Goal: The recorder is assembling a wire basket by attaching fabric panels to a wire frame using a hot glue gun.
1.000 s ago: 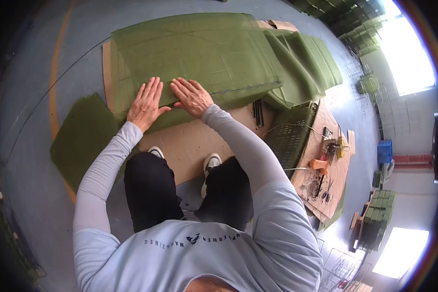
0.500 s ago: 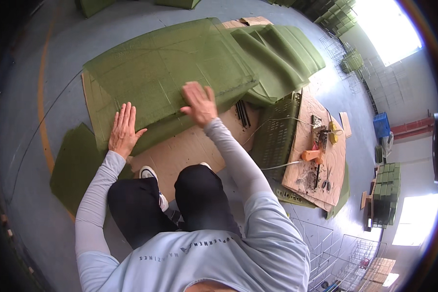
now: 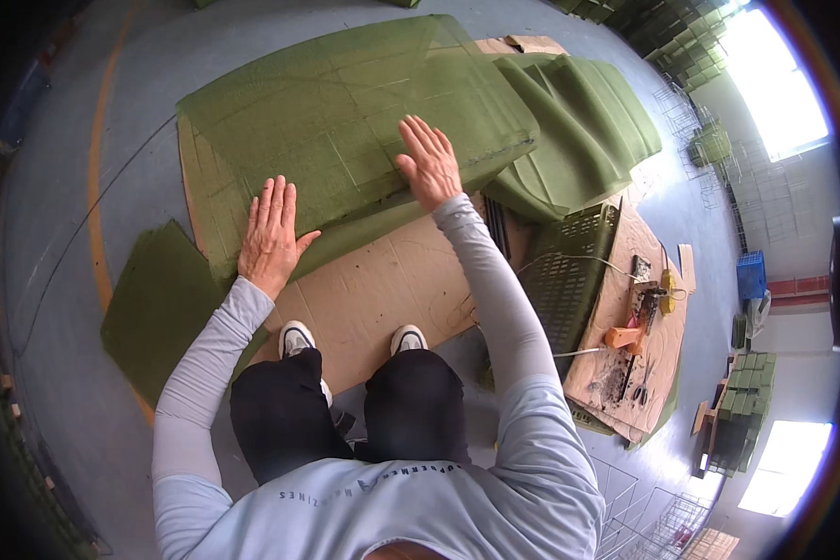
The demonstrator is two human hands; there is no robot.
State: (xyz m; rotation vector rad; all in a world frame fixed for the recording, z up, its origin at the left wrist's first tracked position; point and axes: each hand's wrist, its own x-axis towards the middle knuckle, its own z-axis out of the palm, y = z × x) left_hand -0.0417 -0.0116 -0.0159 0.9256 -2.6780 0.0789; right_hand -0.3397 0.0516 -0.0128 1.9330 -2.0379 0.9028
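far left: dark green panel [image 3: 154,313] flat on the floor, its right part close by the sheet's near left corner. a foot or edge catching there could drag both; overlap at the corner not clear.

left hand [image 3: 269,238]: palm down on the green sheet [image 3: 345,121], fingers straight and close together, thumb out to the side, nothing gripped. pushing unevenly here could ruck the thin sheet or skew it.

sheet: in front of the person, spread on brown card [image 3: 383,280], faint straight lines showing through. if whatever makes those lines is stiff, hard pressure could crease or mark the sheet over it.

right hand [image 3: 429,163]: open, fingers slightly parted, thumb spread, nothing held; over the sheet near its near edge. cannot tell whether the palm bears down or hovers. a sideways sweep could pull that edge out of line.

further right: dark rods [image 3: 497,227] below the edge, could roll if knocked. folded cloth [image 3: 579,131] beside the sheet; its weight, if joined, could tug.

far right: crate [image 3: 569,280], orange tool [image 3: 623,337] and scissors [image 3: 641,394] on card. an arm snagging the cord [image 3: 579,352] could pull the tool down.
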